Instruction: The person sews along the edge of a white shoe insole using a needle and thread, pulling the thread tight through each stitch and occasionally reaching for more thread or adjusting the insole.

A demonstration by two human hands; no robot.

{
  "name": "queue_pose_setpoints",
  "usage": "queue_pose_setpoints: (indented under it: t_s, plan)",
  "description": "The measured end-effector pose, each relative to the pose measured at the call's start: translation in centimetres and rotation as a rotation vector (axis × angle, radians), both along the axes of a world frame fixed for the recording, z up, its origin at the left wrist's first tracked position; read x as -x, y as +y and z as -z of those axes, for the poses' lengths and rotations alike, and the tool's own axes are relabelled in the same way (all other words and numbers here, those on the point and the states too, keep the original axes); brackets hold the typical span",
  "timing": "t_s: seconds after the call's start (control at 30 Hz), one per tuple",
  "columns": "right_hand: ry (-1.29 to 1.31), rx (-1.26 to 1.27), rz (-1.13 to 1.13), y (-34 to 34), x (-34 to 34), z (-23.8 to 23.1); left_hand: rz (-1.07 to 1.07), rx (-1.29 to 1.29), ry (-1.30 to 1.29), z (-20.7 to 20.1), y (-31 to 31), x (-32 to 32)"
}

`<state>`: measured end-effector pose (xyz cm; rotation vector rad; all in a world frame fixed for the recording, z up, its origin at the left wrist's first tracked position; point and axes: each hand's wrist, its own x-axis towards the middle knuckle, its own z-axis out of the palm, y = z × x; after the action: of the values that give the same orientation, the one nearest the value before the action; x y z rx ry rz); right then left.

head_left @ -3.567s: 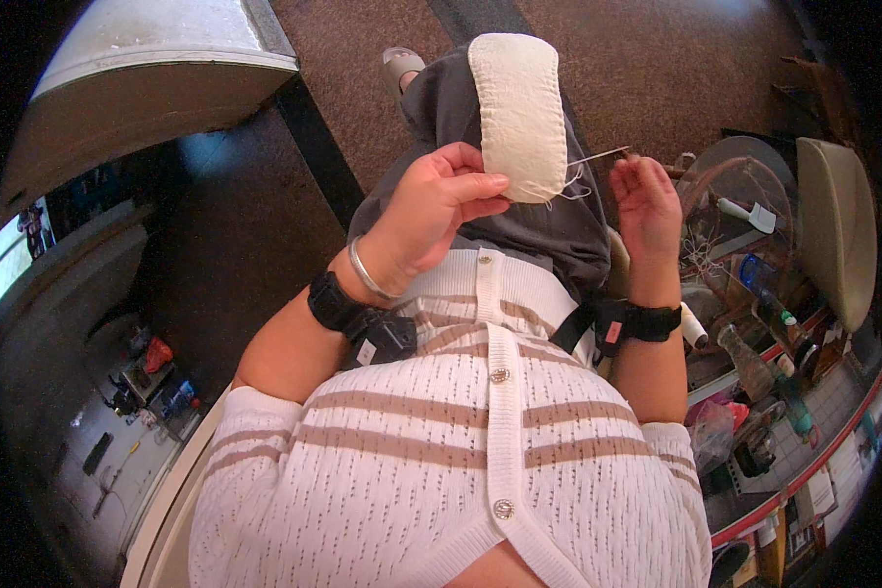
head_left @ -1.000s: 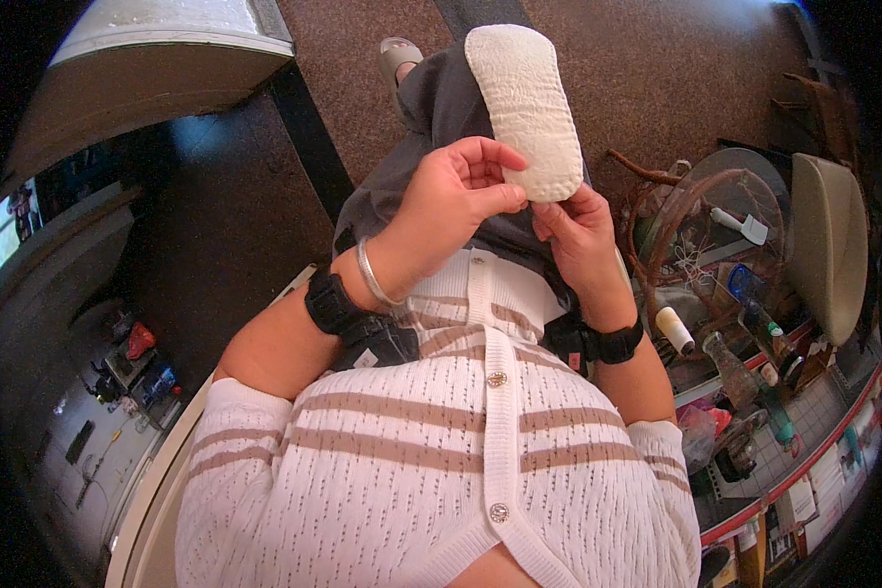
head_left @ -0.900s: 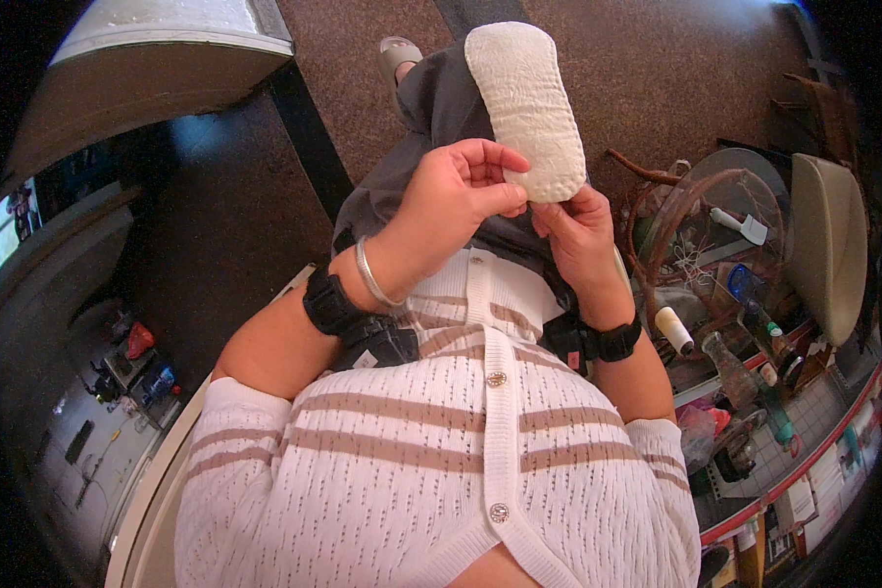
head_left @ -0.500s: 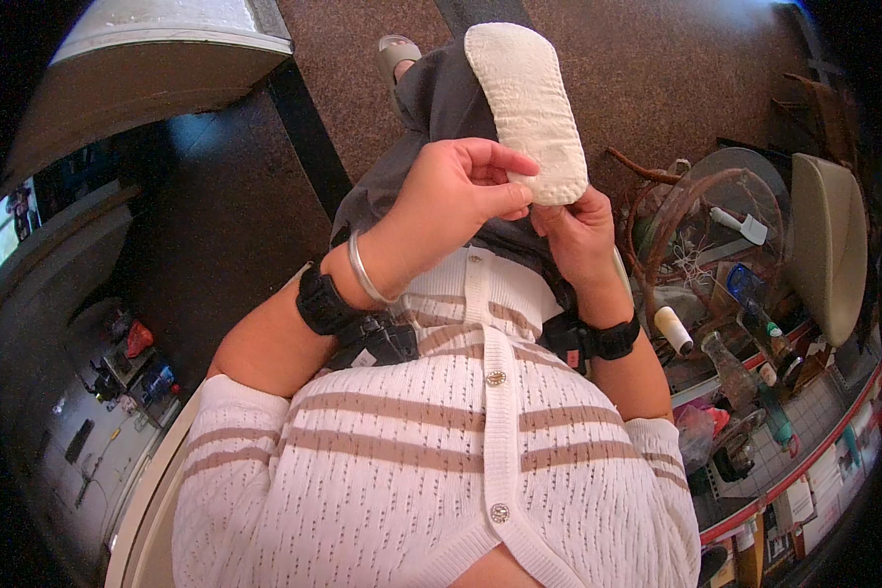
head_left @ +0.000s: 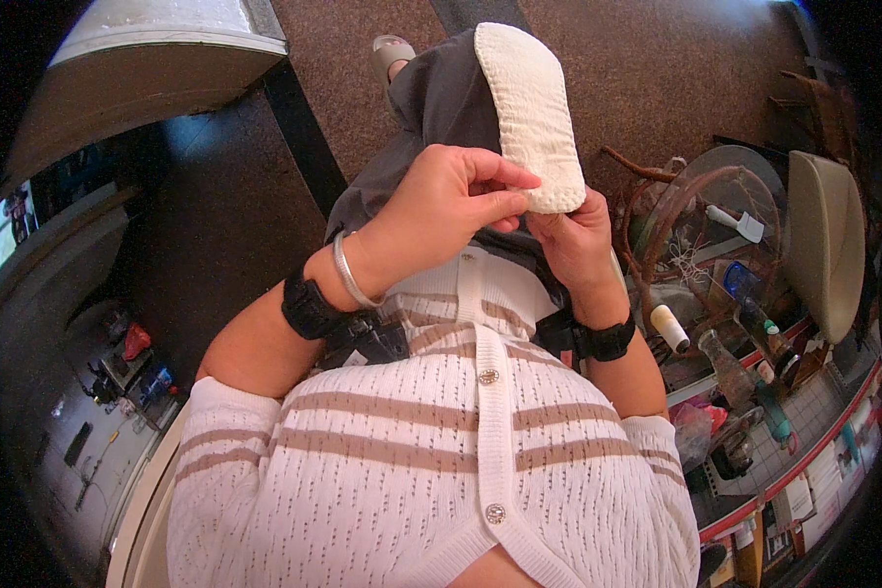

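A long cream cloth insole (head_left: 531, 103) with a puckered, stitched edge stands out over my knee, its near end toward me. My right hand (head_left: 580, 240) grips that near end from the right, thumb at the rim and fingers mostly hidden behind it. At the insole's near left edge, my left hand (head_left: 461, 191) is closed in a pinch, index fingertip and thumb tip at the stitched rim. Anything thin between those fingertips is too small to make out.
At the right stand a round wire-and-cloth basket (head_left: 657, 211), a beige chair back (head_left: 823, 245), a white roll (head_left: 669, 328) and a glass bottle (head_left: 725, 367) on a cluttered rack. A pale-edged table (head_left: 167, 44) is at the far left. My trousered leg (head_left: 451, 93) lies under the insole.
The insole has tilted and turned slightly, its near end shifting a little toward me. My left hand stays pinched at its edge, and my right hand keeps its grip.
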<state>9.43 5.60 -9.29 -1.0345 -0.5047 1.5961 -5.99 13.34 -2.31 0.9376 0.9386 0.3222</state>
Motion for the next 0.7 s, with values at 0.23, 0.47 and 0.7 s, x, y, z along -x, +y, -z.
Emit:
queue_pose_setpoints:
  t_s: [0.23, 0.47, 0.7]
  plan:
    - [0.013, -0.012, 0.000, 0.3, 0.1, 0.1, -0.018, -0.027, -0.049, 0.3, -0.3, 0.1]
    - [-0.064, -0.049, -0.036, 0.0, -0.1, 1.1, -0.043, 0.005, -0.044, 0.3, -0.4, 0.3]
    - [-0.284, -0.126, -0.098, 0.3, -0.4, 0.9, -0.082, 0.048, -0.049, 0.9, -0.6, 0.4]
